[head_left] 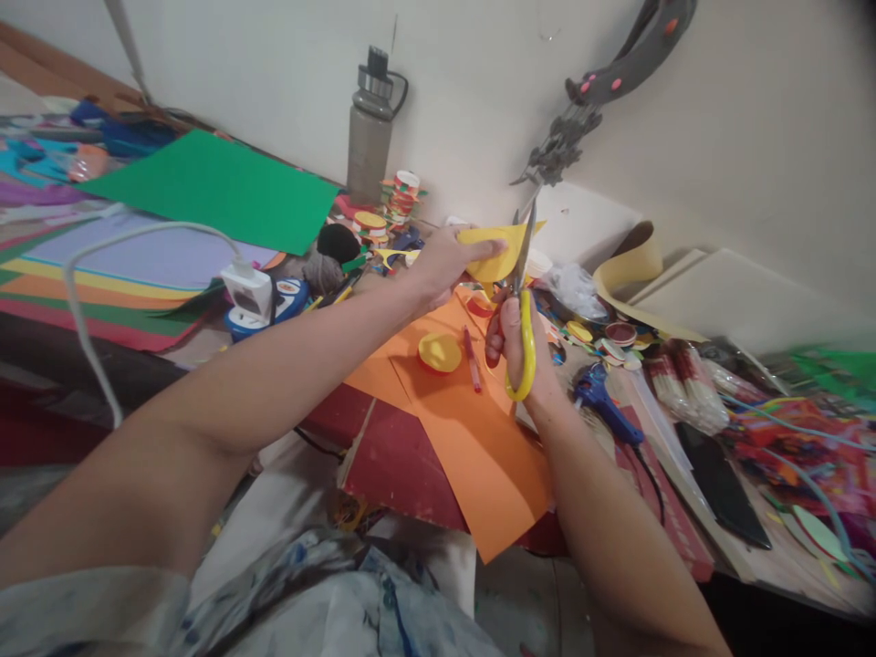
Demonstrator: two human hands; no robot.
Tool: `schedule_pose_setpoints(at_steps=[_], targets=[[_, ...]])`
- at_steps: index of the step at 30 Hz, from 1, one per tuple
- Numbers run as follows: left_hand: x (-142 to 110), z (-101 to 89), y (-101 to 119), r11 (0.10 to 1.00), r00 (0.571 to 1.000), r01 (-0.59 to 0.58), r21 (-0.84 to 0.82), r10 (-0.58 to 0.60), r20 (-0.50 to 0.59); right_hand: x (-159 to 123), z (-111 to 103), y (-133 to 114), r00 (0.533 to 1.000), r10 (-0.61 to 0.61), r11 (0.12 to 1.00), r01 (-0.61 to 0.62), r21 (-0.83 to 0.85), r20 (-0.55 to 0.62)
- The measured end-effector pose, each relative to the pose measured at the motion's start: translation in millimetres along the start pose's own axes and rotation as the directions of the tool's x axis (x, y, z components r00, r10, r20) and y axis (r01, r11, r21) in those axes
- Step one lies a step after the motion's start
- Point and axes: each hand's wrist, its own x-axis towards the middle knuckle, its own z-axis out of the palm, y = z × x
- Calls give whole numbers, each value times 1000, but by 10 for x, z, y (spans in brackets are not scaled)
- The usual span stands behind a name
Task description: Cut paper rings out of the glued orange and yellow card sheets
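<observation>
My left hand (443, 263) pinches a sheet of yellow paper (489, 265) with a curved lower edge, held up above the table. In my right hand (510, 333) is a pair of scissors (527, 351) with yellow handles, fingers wrapped through the loops. The blades point upward and sit around the right part of the yellow paper. Below the hands, a round yellow paper piece (439, 353) lies on orange paper (472, 438). Beside it is a red pen (472, 359).
A grey bottle (370, 137) stands by the wall. Green paper (219, 187) and stacked coloured sheets lie left, near a white charger (247, 290). To the right are a blue glue gun (606, 401), a black phone-like slab (724, 484) and bundled white sticks (686, 388).
</observation>
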Motion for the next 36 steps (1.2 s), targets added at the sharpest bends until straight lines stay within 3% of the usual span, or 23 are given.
schedule_pose_setpoints(at_steps=[5,11,19,27,36], targets=[[51,-31,-54,1000,1000,-9,-23,8,-25,13,-7,13,999,40,999,-40,29,-5],[36,-57,-57,994,999,35,-101,-34,18,17,-2,83,992,124,986,-122,115,-7],[-81,30,-213,940,990,135,-315,-141,2,-1,25,122,979,191,970,-178,165,-68],[-196,108,-292,909,983,140,-394,-174,-52,-50,39,95,993,105,993,-101,66,-50],[-256,135,-251,869,971,132,-477,-211,-115,-110,22,256,993,114,992,-111,65,-43]])
